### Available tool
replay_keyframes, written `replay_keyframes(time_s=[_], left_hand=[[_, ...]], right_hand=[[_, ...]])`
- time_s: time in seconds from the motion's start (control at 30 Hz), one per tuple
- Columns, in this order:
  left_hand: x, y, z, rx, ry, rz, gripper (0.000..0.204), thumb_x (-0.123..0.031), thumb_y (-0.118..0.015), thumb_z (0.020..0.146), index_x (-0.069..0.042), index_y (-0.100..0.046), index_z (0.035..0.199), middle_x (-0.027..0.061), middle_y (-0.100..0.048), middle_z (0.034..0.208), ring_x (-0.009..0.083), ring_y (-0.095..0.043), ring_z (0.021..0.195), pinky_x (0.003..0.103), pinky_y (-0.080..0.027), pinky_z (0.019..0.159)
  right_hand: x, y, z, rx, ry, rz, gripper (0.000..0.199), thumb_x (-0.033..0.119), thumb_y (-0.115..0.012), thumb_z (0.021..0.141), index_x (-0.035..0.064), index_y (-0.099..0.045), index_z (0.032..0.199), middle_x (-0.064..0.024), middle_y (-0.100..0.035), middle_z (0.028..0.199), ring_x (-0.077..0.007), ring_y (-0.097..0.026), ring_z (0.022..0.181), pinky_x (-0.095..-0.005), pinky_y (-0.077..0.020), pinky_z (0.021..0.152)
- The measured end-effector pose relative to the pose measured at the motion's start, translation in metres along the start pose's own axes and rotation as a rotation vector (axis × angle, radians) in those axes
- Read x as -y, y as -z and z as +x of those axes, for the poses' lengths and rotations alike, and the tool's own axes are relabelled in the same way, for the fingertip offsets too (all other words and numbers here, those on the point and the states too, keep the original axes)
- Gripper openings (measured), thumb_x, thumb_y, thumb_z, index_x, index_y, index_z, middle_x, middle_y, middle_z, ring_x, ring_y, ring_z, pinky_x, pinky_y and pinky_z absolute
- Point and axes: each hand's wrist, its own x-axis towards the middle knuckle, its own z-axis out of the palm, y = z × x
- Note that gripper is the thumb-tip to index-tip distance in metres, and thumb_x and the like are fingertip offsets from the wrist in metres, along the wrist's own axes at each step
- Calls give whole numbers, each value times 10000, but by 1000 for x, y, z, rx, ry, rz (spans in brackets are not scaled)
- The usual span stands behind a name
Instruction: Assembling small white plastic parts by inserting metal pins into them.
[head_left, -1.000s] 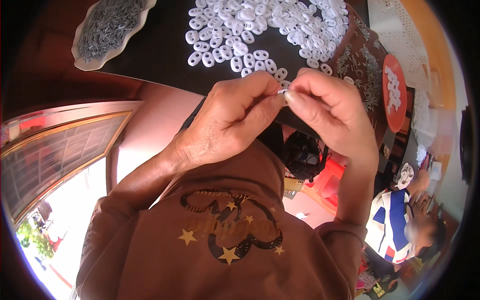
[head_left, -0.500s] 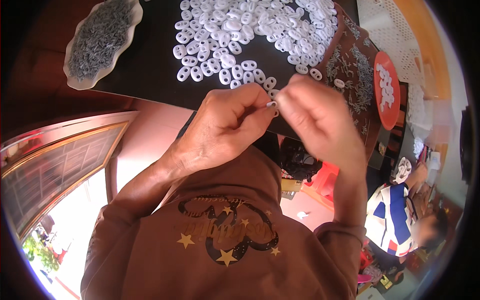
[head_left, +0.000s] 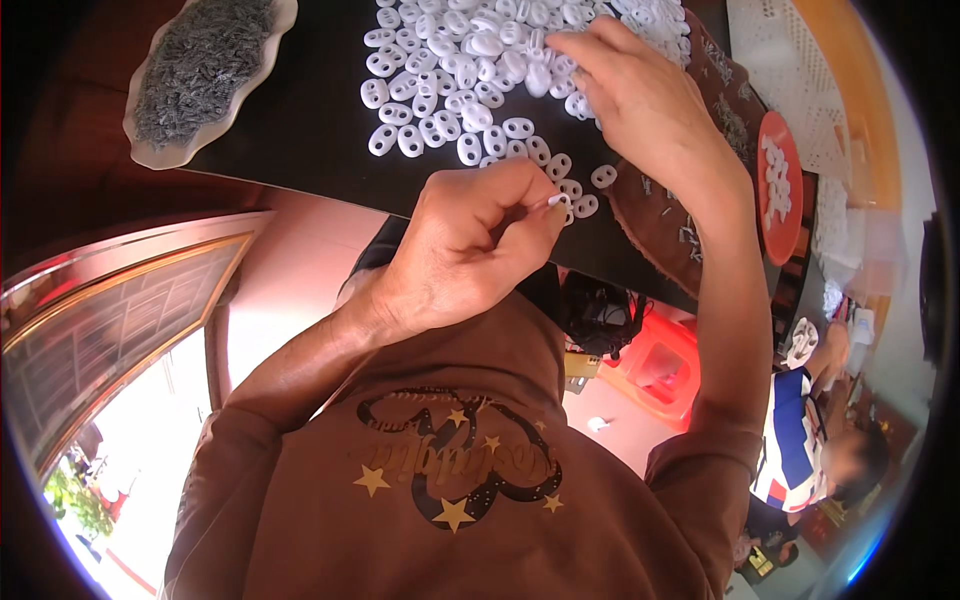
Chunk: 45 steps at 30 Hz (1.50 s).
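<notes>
Clearly, hands (head_left: 470, 245) (head_left: 655, 105) apart, right foremost

"Where's there room to pass?"
"Over the dark tabletop (head_left: 322, 115), between the scalloped dish (head_left: 160, 156) and the white two-holed pieces (head_left: 486, 43)."
"And rightward?"
"The right hand (head_left: 655, 105) covers some; its forearm (head_left: 735, 285) bars the way to the orange plate (head_left: 786, 244)."

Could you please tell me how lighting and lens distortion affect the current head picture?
Head view: the bright area at lower left is washed out to white; head view: the light wood band at right curves with the fisheye lens, and the picture's corners fall to black; head view: some white pieces near the top right lose detail in the brightness.
</notes>
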Motion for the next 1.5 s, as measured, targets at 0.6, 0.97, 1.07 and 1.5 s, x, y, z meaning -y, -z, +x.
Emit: replay_keyframes(time_s=[0.6, 0.97, 1.07, 1.5], left_hand=[[14, -2, 1, -26, -320, 75, 89, 118, -550, 747, 32, -526, 743, 63, -458, 607, 117, -418, 484, 226, -347, 455], [3, -16, -6, -35, -226, 88, 88, 109, -551, 775, 35, -516, 743, 38, -458, 612, 80, -399, 498, 204, -332, 464], [1, -22, -5, -14, -245, 109, 87, 109, -557, 772, 36, -522, 739, 40, -467, 616, 80, -407, 499, 204, -336, 463], [-9, -31, -1, 102, -8, 96, 107, -70, -494, 930, -9, -568, 882, 31, -561, 718, 58, -470, 598, 187, -381, 562]], right_hand=[[-35, 33, -108, -120, -311, 160, 70, -3, -567, 867, -8, -580, 935, -59, -546, 794, -137, -530, 690, -244, -423, 637], [-13, 27, -136, 23, -331, 182, 92, 18, -579, 846, -2, -571, 936, -98, -511, 794, -227, -521, 651, -290, -413, 586], [-12, 23, -131, 4, -261, 120, 103, 31, -588, 826, 19, -569, 927, -107, -507, 823, -288, -528, 673, -324, -425, 588], [-21, 18, -130, 43, -166, -45, 77, 0, -591, 792, 17, -534, 842, -96, -524, 809, -295, -550, 684, -351, -435, 577]])
